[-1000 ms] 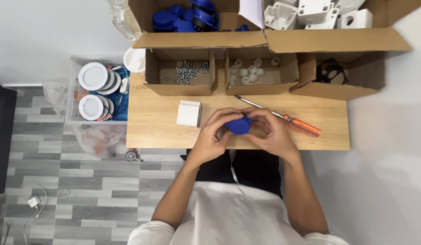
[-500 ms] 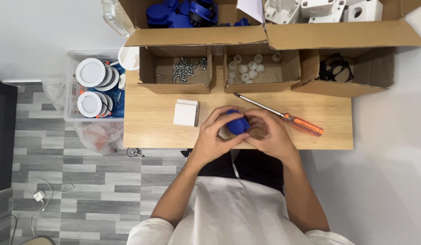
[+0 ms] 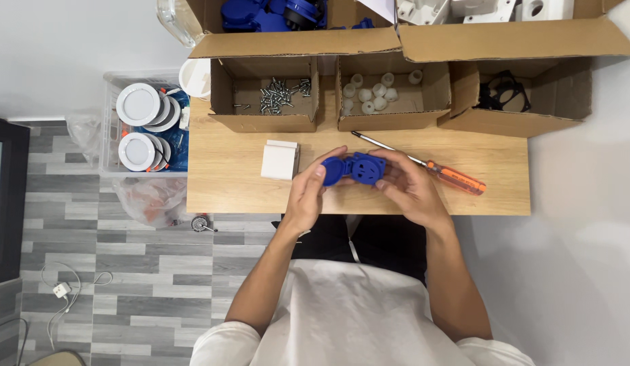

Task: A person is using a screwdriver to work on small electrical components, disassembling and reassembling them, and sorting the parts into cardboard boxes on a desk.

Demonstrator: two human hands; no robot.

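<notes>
I see my left hand [image 3: 308, 193] and right hand [image 3: 408, 188] with fingers clamped on the blue socket [image 3: 354, 169] over the table's [image 3: 227, 183] near edge; its underside is hidden, bare wood lies leftward.

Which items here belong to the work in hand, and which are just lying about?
In hand:
- blue socket part with open lid, held by left hand and right hand

Lying about:
- white square block
- orange-handled screwdriver
- box of screws
- box of white caps
- box of black rings
- round white lamps beside the table
</notes>
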